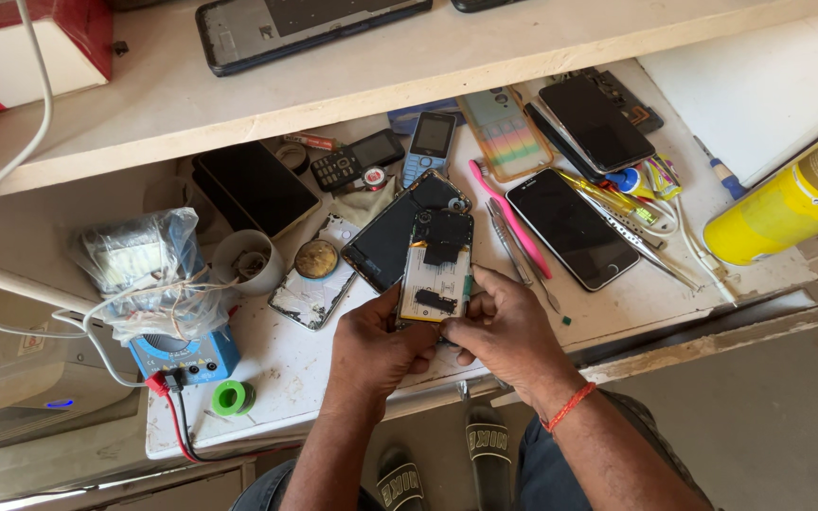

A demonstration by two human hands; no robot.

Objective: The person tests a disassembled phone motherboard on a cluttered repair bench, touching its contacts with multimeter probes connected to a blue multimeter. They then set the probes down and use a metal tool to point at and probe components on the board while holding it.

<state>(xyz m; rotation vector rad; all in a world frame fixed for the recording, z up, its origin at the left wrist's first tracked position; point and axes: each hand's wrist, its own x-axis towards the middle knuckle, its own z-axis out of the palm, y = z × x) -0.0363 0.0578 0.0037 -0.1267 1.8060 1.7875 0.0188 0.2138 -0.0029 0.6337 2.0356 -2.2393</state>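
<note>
An opened phone [435,268], back cover off and battery showing, is held upright over the white workbench [286,364].

Its lower left edge is gripped by the left hand [376,345], fingers curled closed; its lower right edge is pinched by the right hand [504,331]. A pink toothbrush [511,220] and a black smartphone [572,227] are seen just beside it.

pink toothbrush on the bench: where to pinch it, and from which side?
Pinch the toothbrush mid-handle, from above, fingers across its width. It lies flat and diagonal between the tweezers and a black phone; the middle of the handle looks least crowded.
</note>
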